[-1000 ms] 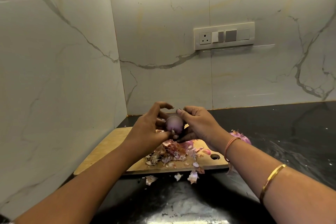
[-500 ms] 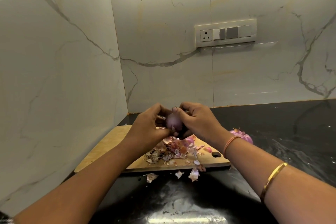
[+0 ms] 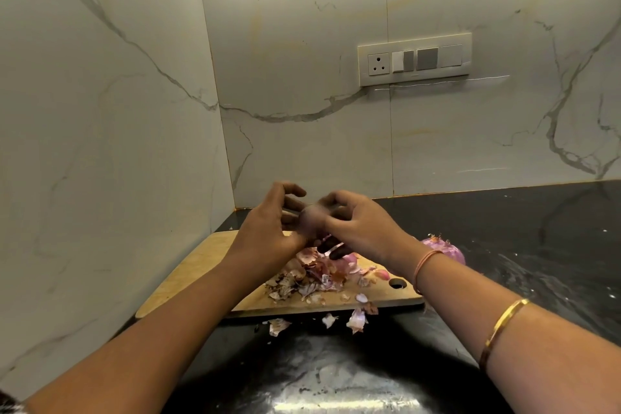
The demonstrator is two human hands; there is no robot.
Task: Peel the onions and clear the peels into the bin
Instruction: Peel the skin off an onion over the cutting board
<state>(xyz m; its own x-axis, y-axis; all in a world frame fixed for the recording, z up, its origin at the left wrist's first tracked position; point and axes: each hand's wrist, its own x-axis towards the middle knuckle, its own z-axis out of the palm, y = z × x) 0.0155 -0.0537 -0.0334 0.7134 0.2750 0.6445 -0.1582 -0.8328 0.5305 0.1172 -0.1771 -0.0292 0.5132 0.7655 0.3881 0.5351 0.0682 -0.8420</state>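
From my head camera: since half a second ago the onion (image 3: 311, 218) has gone blurry between the hands, raised over the board (image 3: 201, 265). My right hand (image 3: 359, 225) curls over it, gripping. My left hand (image 3: 265, 228) has lifted its upper fingers (image 3: 290, 191) away; I cannot tell whether it grips. The board holds a pile of peels (image 3: 312, 276); a few scraps (image 3: 356, 319) lie past its near edge on the counter (image 3: 521, 245). Another onion (image 3: 445, 249) sits just right of the board.

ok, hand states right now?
Left hand: holds the onion.
Right hand: fingers curled on the same onion, blurred.
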